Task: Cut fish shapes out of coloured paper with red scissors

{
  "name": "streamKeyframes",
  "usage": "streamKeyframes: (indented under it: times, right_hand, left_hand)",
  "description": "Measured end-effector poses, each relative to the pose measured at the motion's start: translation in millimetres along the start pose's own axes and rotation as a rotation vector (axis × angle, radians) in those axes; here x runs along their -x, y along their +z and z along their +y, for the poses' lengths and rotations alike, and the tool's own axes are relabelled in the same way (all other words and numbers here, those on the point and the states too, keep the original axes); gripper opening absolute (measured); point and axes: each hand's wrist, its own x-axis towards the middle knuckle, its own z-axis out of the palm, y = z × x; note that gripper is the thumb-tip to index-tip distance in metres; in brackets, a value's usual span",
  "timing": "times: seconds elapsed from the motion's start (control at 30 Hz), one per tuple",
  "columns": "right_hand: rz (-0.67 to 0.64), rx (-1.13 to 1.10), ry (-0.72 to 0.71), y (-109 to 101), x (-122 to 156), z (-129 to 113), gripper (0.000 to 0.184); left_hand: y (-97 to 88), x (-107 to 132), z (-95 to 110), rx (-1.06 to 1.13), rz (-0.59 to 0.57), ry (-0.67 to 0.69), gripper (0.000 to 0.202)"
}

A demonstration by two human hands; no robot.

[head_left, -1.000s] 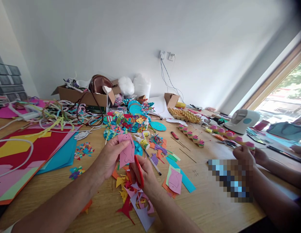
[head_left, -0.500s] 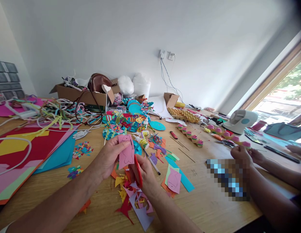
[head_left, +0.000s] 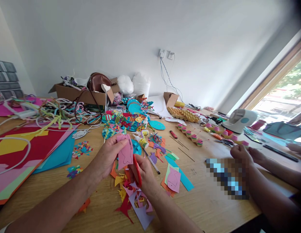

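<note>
My left hand (head_left: 111, 154) pinches a piece of pink paper (head_left: 126, 156) by its upper left part, thumb on the front. A fish outline is drawn on it in dark line. In my right hand (head_left: 146, 173) are red-handled scissors (head_left: 138, 171), gripped at the paper's lower right edge; their blades are mostly hidden. Paper scraps (head_left: 140, 202) in purple, yellow, red and pink lie on the table below my hands. To the right rests another pink paper with a fish drawing (head_left: 173, 179), on top of green and orange pieces. Glue bottles (head_left: 141, 141) lie just beyond my hands.
Coloured paper sheets (head_left: 26, 152) and tangled cords (head_left: 50, 111) cover the left side. Decorated paper fish (head_left: 126, 119) are heaped at the back. A pen (head_left: 152, 161) and thin sticks (head_left: 186, 154) lie mid-table. Another person's hands (head_left: 244, 155) work at the right, near egg-carton strips (head_left: 190, 135).
My hands and the pink paper have shifted very slightly left in view. The paper and scissors remain held as before.
</note>
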Motion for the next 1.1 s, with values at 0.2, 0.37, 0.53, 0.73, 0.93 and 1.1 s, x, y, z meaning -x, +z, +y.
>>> streamKeyframes:
  times: [0.2,0.37,0.53,0.73,0.93,1.1]
  right_hand:
    - [0.026,0.036,0.005,-0.1,-0.9,3.3,0.045]
    - [0.024,0.065,-0.009,-1.6,-0.7,2.1,0.045]
    - [0.026,0.085,-0.012,-2.6,-0.5,1.7,0.047]
    - [0.012,0.075,-0.019,-2.7,-0.3,-2.6,0.045]
    - [0.014,0.061,-0.016,-2.0,-1.4,-4.1,0.042]
    - [0.009,0.060,0.007,-0.9,-1.0,-4.5,0.042]
  left_hand:
    - [-2.5,-0.9,-1.2,-0.021,-0.029,-0.035,0.023]
    - [-1.7,0.7,1.4,-0.025,-0.050,-0.061,0.022]
    - [-0.4,1.2,5.7,-0.007,-0.061,-0.093,0.025]
    - [-1.9,0.7,8.1,-0.012,-0.077,-0.099,0.027]
    - [-3.4,-0.9,6.6,-0.063,-0.072,-0.047,0.024]
    - [-6.5,-2.5,2.1,-0.055,-0.091,-0.039,0.023]
